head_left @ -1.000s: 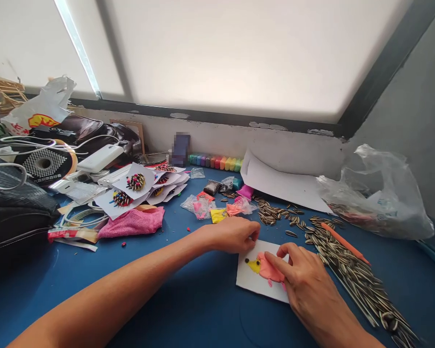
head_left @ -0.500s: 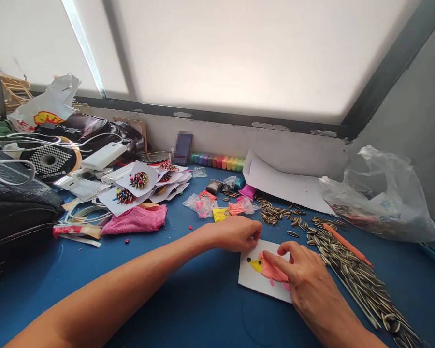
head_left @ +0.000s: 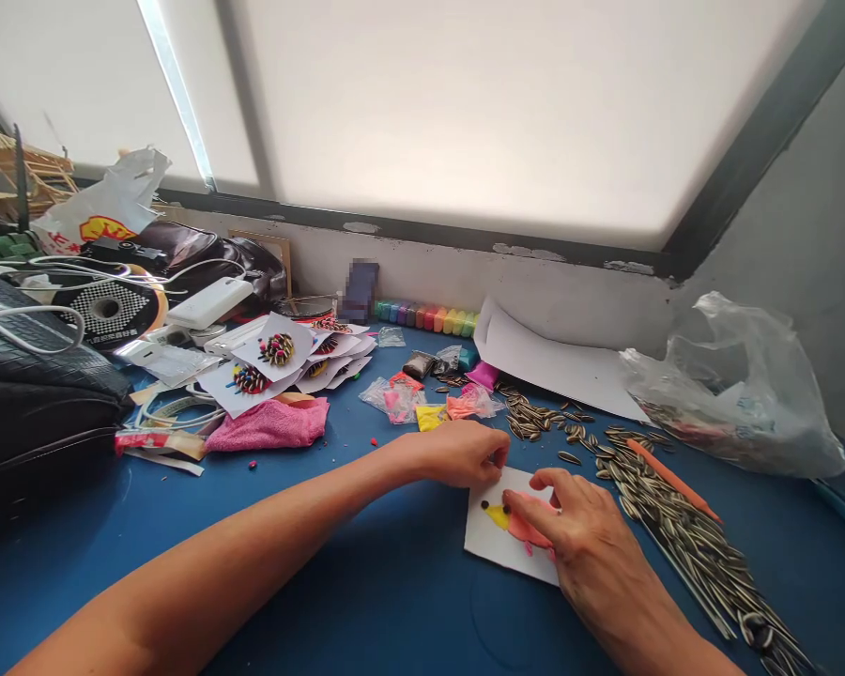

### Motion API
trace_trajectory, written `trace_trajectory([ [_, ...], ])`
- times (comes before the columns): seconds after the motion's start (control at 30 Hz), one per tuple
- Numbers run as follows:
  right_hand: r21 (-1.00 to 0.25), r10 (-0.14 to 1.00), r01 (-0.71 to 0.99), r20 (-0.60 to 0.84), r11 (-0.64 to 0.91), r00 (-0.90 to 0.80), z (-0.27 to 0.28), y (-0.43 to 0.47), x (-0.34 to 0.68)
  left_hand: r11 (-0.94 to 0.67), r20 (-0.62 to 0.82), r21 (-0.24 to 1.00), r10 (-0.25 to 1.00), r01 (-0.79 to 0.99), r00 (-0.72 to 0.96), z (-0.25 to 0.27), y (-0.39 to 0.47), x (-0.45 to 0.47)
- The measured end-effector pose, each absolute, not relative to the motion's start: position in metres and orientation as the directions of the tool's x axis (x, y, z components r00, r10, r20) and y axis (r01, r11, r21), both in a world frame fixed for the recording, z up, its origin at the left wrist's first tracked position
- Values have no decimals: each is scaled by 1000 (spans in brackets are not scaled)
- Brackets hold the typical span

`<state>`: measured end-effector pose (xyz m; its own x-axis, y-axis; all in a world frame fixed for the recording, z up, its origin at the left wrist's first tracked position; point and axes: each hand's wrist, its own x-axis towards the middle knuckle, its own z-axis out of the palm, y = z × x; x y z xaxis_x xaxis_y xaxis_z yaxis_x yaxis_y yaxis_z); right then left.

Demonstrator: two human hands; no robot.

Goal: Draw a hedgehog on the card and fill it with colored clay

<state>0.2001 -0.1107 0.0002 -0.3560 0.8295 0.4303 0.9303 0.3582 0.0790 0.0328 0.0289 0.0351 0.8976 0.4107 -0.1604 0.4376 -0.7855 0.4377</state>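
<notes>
A small white card (head_left: pixel 484 543) lies on the blue table in front of me. On it is a flat clay animal (head_left: pixel 525 528) with a pink body, a yellow pointed face, and black dots for the nose and eye. My left hand (head_left: pixel 468 453) has its fingers curled down at the card's upper left edge, gripping it there. From the right, my right hand (head_left: pixel 588 526) reaches over the card, its index fingertip pressed on the clay near the eye. Its other fingers stand apart with nothing between them, and it hides part of the pink body.
Striped sunflower seeds (head_left: pixel 690 526) spread to the right, an orange clay tool (head_left: pixel 676 481) on them. Behind lie clay packets (head_left: pixel 433 417), white paper sheets (head_left: pixel 563 364) and a plastic bag (head_left: pixel 753 404). Left are decorated cards (head_left: pixel 271 361), a pink cloth (head_left: pixel 271 427) and a black bag (head_left: pixel 42 394).
My right index finger has shifted slightly left along the clay animal to beside its eye. My left hand stays at the card's edge. The view has turned a little.
</notes>
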Motion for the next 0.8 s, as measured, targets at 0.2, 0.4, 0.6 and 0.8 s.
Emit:
trace_trajectory([
  [0.2, 77, 824, 939, 460, 334, -331, 7, -115, 200, -778, -167, 446, 413, 442, 895, 36, 29, 32],
  [0.4, 24, 853, 946, 425, 324, -303, 9, -116, 194, -774, -165, 451, 417, 444, 894, 34, 29, 33],
  [0.6, -30, 828, 948, 497, 317, -260, 19, -117, 202, -763, -158, 491, 397, 421, 904, 35, 32, 31],
  [0.8, -130, 837, 964, 532, 230, -128, 23, -116, 205, -631, -150, 680, 379, 373, 913, 51, 35, 25],
])
